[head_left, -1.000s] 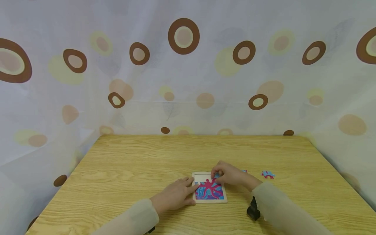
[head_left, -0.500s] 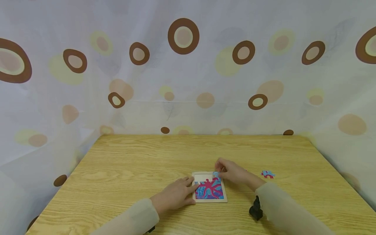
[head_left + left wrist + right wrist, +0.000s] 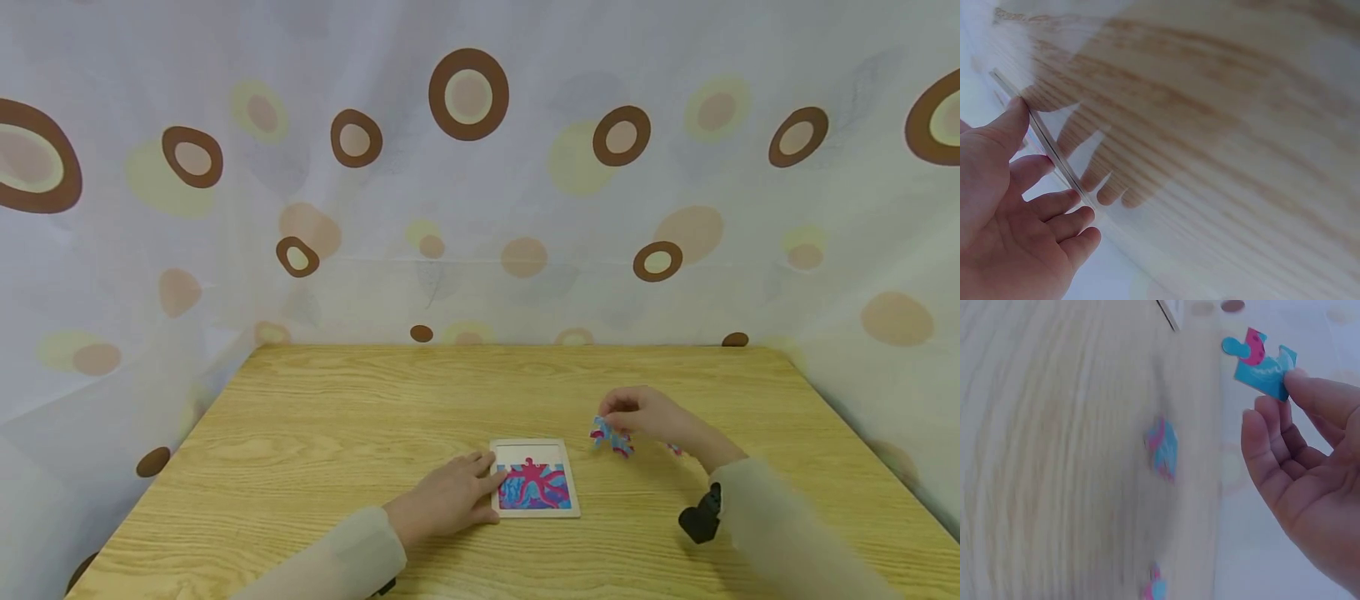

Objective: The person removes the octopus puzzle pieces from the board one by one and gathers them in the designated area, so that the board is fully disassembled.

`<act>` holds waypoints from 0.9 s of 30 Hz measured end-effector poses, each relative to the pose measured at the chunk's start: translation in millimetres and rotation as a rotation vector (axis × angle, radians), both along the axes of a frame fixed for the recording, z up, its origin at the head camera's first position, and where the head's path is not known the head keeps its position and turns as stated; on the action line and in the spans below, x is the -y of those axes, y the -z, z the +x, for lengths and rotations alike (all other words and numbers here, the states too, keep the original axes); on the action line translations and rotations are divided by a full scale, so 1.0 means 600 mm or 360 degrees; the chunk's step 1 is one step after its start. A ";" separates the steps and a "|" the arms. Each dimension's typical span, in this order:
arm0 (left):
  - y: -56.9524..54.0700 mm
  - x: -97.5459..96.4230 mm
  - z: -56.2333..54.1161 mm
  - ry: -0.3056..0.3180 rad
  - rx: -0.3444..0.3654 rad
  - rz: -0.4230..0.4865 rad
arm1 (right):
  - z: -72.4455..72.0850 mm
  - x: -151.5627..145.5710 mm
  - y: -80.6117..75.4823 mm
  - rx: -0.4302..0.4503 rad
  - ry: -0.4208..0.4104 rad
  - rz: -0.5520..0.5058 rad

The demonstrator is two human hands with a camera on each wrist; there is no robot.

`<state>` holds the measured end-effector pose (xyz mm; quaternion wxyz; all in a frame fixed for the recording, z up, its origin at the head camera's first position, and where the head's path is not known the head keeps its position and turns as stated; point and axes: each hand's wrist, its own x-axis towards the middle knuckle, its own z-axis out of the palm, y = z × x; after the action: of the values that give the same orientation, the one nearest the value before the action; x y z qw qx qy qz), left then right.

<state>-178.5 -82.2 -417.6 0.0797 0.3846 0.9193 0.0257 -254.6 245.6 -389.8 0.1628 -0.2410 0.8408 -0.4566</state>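
Right hand: you have it narrowed in a pinch on one corner of a blue-and-pink piece, held up off the tabletop, to the right of the pale frame and a little farther off. Second piece lies just below it, slightly blurred; third piece farther right, partly hidden by your hand in the head view. Left hand: fingers extended, resting on the frame's left side, gripping nothing that shows. Within the frame, a joined octopus picture fills the near part; far strip bare apart from the octopus's head poking into it. Likely trouble: with only a corner pinched, the piece could swivel or slip if a knob catches. Your fingertips, dipping, might nudge or flip the second piece, it being so close. Pressed down with knobs out of line, an edge could ride up and lift the joined ones. Were your left hand to ease off under a push, the frame might skid or turn. Those left fingertips, lapping over the rim, could also crowd that side. Whether the held piece is turned to suit the bare strip, you cannot tell from here.
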 end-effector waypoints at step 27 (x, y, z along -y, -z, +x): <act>0.000 -0.002 -0.001 0.0007 -0.0002 -0.0011 | 0.016 -0.281 0.025 -0.0050 0.0454 0.0525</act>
<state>-178.8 -81.0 -417.6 0.0804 0.3865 0.9185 0.0219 -244.7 414.3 -404.7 0.1206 -0.0968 0.9321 -0.3276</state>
